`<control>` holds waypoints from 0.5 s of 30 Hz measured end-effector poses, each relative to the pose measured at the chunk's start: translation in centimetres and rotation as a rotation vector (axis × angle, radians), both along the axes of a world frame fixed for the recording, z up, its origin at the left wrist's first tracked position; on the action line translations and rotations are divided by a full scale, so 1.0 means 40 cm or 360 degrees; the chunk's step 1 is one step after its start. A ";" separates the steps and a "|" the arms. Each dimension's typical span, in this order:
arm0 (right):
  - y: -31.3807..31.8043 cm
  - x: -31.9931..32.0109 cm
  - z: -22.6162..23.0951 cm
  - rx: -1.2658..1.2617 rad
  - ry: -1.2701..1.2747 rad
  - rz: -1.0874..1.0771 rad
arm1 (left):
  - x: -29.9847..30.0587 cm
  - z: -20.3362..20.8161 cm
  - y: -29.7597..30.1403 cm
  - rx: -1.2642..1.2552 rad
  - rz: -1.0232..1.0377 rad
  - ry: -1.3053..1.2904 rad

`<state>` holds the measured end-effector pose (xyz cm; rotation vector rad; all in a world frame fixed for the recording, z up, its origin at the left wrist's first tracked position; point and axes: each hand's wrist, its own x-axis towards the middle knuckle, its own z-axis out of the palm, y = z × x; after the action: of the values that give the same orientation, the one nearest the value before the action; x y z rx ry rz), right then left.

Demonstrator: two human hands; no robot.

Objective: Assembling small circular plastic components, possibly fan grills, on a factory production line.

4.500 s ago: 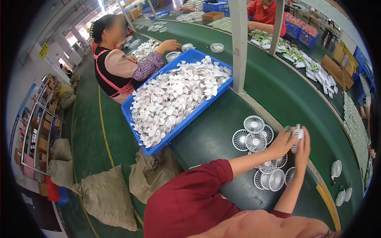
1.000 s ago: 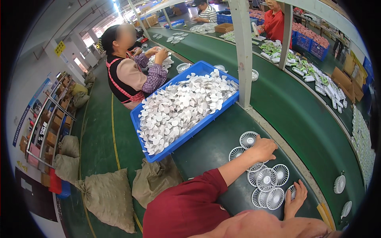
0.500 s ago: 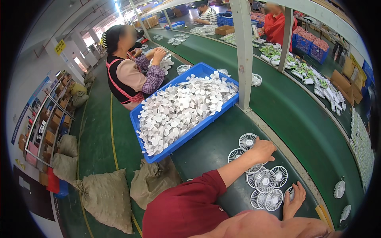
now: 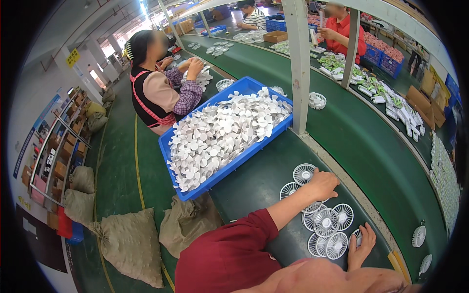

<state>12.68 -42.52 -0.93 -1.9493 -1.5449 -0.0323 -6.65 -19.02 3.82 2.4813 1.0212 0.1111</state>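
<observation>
White round fan grilles point(image 4: 326, 222) lie in an overlapping cluster on the dark green bench before me. My left hand point(image 4: 322, 185) rests palm down at the cluster's far end, its visible fingers apart. One fingertip touches the edge of a grille point(image 4: 304, 174); what lies under the palm is hidden. Nearer to me, my right hand point(image 4: 361, 248) curls thumb and fingers around another fan grille point(image 4: 357, 238) at the right of the cluster. That grille is partly covered by the hand.
A blue tray point(image 4: 220, 181) heaped with white fan blades point(image 4: 220, 141) stands on the bench, beside a white post point(image 4: 299, 73). Beyond a ledge runs a green conveyor belt point(image 4: 361, 141) carrying fan housings point(image 4: 418, 236). Sacks point(image 4: 129, 244) stand on the floor at left. Co-workers sit farther off.
My hands and the grilles by them stay put. Housings on the belt have shifted slightly toward me. The co-worker in red has raised a hand with a white object.
</observation>
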 end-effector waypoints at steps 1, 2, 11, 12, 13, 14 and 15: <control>-0.001 0.001 -0.001 -0.0004 -0.0003 -0.0011 | 0.004 -0.001 0.000 -0.0001 -0.0009 -0.0002; -0.001 0.000 0.000 -0.0001 -0.0005 -0.0014 | 0.005 -0.003 -0.001 -0.0007 -0.0025 -0.0004; 0.013 -0.008 0.011 0.0033 0.0031 -0.0016 | 0.001 -0.017 0.013 0.0067 0.0006 -0.0006; 0.012 -0.007 0.012 0.0033 0.0027 -0.0028 | 0.002 -0.015 0.013 0.0066 -0.0006 -0.0011; 0.012 -0.008 0.014 0.0032 0.0023 -0.0026 | 0.002 -0.013 0.013 0.0053 -0.0006 -0.0021; 0.011 -0.008 0.015 0.0032 0.0019 -0.0023 | 0.001 -0.011 0.011 0.0039 -0.0007 -0.0031; 0.009 -0.009 0.013 0.0032 0.0016 -0.0033 | -0.001 -0.010 0.009 0.0039 -0.0017 -0.0034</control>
<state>12.34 -42.16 -0.39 -1.9471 -1.5125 -0.0467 -6.70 -18.66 3.43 2.5016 1.0037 0.1476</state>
